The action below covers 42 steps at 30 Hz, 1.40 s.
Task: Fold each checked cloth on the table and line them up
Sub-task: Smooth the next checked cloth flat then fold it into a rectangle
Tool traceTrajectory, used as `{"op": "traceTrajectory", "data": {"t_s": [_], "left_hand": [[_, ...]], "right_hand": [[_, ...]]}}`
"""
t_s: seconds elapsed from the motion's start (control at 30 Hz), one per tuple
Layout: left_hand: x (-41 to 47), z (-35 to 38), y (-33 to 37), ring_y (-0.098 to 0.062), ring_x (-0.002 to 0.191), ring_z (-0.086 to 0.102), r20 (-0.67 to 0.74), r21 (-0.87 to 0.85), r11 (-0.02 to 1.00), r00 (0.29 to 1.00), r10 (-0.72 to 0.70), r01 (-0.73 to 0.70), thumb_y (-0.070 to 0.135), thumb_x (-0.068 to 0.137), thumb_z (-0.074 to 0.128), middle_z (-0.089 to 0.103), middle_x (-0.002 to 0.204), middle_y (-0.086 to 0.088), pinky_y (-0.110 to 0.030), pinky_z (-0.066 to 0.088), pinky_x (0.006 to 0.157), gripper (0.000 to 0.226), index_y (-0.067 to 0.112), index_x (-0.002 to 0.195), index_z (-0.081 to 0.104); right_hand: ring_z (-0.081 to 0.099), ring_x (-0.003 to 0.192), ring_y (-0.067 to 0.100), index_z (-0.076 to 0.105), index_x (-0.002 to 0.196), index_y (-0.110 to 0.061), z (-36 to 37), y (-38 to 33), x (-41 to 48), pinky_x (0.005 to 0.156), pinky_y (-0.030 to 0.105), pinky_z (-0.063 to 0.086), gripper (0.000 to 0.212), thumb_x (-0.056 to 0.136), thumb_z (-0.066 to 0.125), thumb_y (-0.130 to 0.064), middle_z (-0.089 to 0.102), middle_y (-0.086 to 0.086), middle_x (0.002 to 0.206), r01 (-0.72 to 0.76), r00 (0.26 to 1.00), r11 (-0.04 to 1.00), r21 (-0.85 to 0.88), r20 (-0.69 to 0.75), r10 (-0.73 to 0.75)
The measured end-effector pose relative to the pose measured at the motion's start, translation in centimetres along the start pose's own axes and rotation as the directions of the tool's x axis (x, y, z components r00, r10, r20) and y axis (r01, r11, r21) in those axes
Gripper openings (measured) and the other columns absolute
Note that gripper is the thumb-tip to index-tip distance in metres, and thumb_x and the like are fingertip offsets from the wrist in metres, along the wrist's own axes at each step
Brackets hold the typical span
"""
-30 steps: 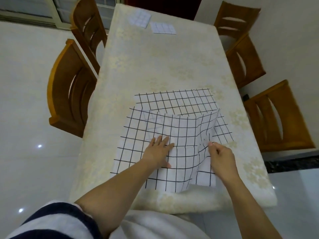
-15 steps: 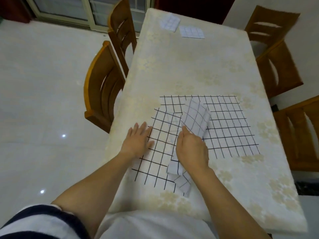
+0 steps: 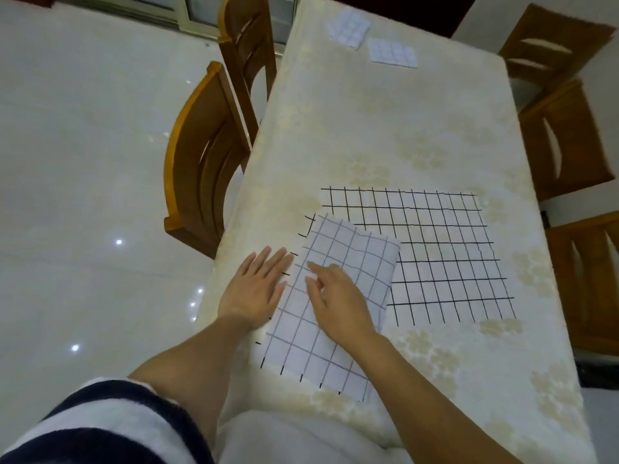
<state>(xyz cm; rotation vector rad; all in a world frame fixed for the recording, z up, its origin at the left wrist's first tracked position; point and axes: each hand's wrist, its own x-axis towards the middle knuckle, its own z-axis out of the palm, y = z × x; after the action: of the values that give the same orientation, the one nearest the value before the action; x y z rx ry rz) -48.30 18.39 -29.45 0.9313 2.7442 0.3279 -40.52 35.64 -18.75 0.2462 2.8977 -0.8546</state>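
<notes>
- Checked cloth (image 3: 442, 262) spread flat on near half of table (image 3: 385, 128), toward right side.
- Left part covered by turned-over paler flap (image 3: 361, 266); long axis of flap run from near table edge away, leaned slightly right.
- Flap rested on by right hand (image 3: 338, 303), fingers loosely extended, nothing pinched.
- Cloth's left edge pressed by left hand (image 3: 258, 289), flat, released.
- Uncovered part lies right of both hands; right hand judged nearer for next fold.
- Two folded cloths (image 3: 393, 53) seen at far end.

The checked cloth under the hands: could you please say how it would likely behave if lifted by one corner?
Probably floppy: the checked cloth lies doubled over itself, its fold soft. Likely light and thin, since it lies flat on the table.
</notes>
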Motion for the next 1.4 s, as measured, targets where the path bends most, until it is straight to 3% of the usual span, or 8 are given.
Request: {"op": "traceTrajectory", "data": {"t_s": [0.07,0.17,0.3,0.63,0.87,1.13,1.23,1.4], "left_hand": [[0.1,0.2,-0.1,-0.009,0.152,-0.02,0.003,-0.018,1.0,1.0,-0.012,0.012,0.046,0.108,0.003,-0.011,0.167,0.014,-0.039,-0.001,0.127,0.054,0.034,0.16,-0.005],[0.1,0.2,-0.2,-0.008,0.152,-0.019,0.009,-0.015,1.0,1.0,-0.017,0.017,0.044,0.109,0.003,-0.008,0.167,0.015,-0.037,-0.003,0.127,0.053,0.034,0.16,-0.001],[0.2,0.2,-0.2,-0.005,0.152,-0.016,0.031,-0.048,0.998,0.999,-0.038,0.039,0.045,0.108,0.0,-0.002,0.167,0.017,-0.037,0.0,0.127,0.054,0.035,0.16,0.004],[0.0,-0.2,-0.2,-0.003,0.153,-0.009,0.011,-0.099,0.994,0.999,-0.048,0.049,0.06,0.103,0.025,0.007,0.168,0.015,-0.031,-0.004,0.126,0.066,0.036,0.161,0.002],[0.0,-0.1,-0.4,-0.008,0.154,-0.013,0.033,-0.034,0.999,0.999,0.004,-0.003,0.057,0.105,0.012,-0.003,0.168,0.014,-0.039,0.0,0.127,0.056,0.043,0.159,0.006],[-0.3,-0.6,0.3,-0.013,0.155,-0.009,0.016,-0.069,0.997,1.0,0.022,-0.021,0.055,0.106,0.009,0.0,0.169,0.01,-0.041,0.0,0.127,0.057,0.04,0.16,0.004],[-0.3,-1.0,3.1,-0.021,0.156,0.007,-0.134,-0.117,0.993,0.991,-0.009,-0.007,0.045,0.107,0.026,0.017,0.168,-0.001,-0.045,0.006,0.127,0.056,0.027,0.159,0.025],[-0.7,1.3,12.6,-0.028,0.148,0.032,-0.011,-0.104,0.869,0.874,0.485,-0.484,0.048,0.101,0.049,0.043,0.156,-0.009,-0.037,0.009,0.124,0.06,0.011,0.148,0.046]], "right_hand": [[0.051,0.121,0.022,0.041,0.149,-0.018,0.5,2.7,-0.1,0.102,0.044,0.046,0.052,0.103,0.037,-0.042,0.054,0.004,0.133,-0.026,0.997,0.993,-0.116,-0.078,0.017],[0.009,0.152,0.029,0.009,0.159,-0.021,1.5,5.9,-0.6,0.124,0.045,0.011,0.071,0.101,0.037,-0.052,0.01,0.007,0.165,-0.057,0.981,0.946,-0.318,0.158,0.112],[-0.023,0.149,0.029,-0.015,0.155,-0.031,3.6,7.4,-1.0,0.121,0.045,-0.011,0.08,0.097,0.028,-0.065,-0.026,0.001,0.161,0.034,0.932,0.914,-0.404,0.344,0.117],[-0.027,0.148,0.023,-0.017,0.154,-0.035,4.6,7.5,-1.3,0.123,0.044,-0.009,0.076,0.1,0.028,-0.061,-0.028,-0.003,0.16,0.064,0.928,0.916,-0.395,0.361,0.091],[-0.007,0.153,0.022,0.004,0.159,-0.021,2.7,10.3,-3.7,0.124,0.04,-0.002,0.067,0.104,0.031,-0.048,-0.003,-0.002,0.165,-0.12,0.981,0.936,-0.331,0.104,0.162],[-0.013,0.152,0.02,-0.003,0.158,-0.026,0.9,14.1,-7.0,0.124,0.041,-0.005,0.069,0.103,0.029,-0.053,-0.014,-0.008,0.163,-0.21,0.946,0.902,-0.376,0.155,0.285],[-0.014,0.152,0.02,-0.003,0.158,-0.028,0.6,14.5,-7.3,0.123,0.04,-0.006,0.072,0.102,0.034,-0.055,-0.014,-0.009,0.163,-0.186,0.938,0.904,-0.385,0.205,0.28],[-0.011,0.152,0.02,-0.002,0.158,-0.028,1.0,15.0,-8.1,0.123,0.041,-0.003,0.076,0.099,0.037,-0.058,-0.01,-0.009,0.165,-0.213,0.927,0.902,-0.375,0.215,0.308]]}}
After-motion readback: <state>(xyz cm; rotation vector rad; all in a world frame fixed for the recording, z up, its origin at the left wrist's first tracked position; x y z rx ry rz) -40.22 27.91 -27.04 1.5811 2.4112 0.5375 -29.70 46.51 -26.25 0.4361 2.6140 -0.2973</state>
